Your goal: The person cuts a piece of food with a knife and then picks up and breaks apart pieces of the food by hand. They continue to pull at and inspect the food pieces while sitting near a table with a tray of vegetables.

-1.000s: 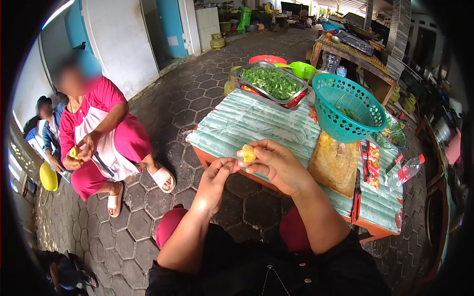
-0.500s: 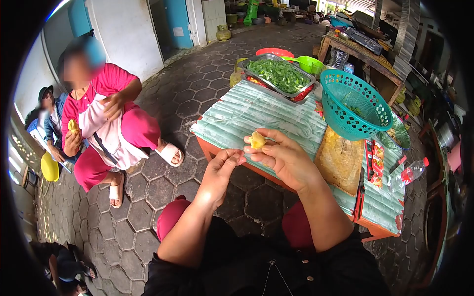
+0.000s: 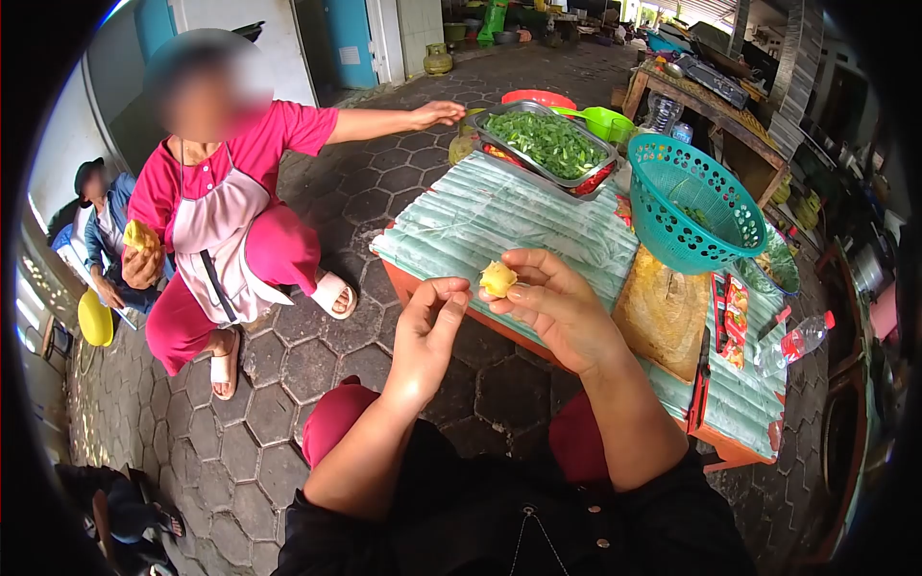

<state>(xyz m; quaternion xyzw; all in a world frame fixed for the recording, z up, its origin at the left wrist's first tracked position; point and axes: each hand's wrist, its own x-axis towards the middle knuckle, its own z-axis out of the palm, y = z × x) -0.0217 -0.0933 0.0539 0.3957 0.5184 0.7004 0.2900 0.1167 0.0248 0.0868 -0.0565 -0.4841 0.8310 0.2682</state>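
My right hand (image 3: 567, 312) holds a small, pale yellow piece of food (image 3: 498, 278) between its thumb and fingers, with a rough, bitten or torn-looking edge; its exact kind does not show. Just to the left, my left hand (image 3: 425, 331) is closed in a pinch, thumb against forefinger. Whatever lies between those fingertips, if anything, is too small to name. Both hands are raised in front of the near edge of a low table (image 3: 451, 230) with a green-and-white striped cover. A worn wooden board (image 3: 663, 312) rests on it, right of my right hand.
Cut green vegetables fill a metal tray (image 3: 552, 152) at the table's far end. A teal perforated basket (image 3: 687, 216) stands above the board. Snack packets (image 3: 733, 322) and a plastic bottle (image 3: 802, 341) lie rightward. A person in pink (image 3: 240, 202) squats at left, another person (image 3: 110, 230) sits behind.
The squatting person has stretched an arm out toward the vegetable tray and leans forward. My left hand has risen and turned slightly beside the food; my right hand stays nearly in place.
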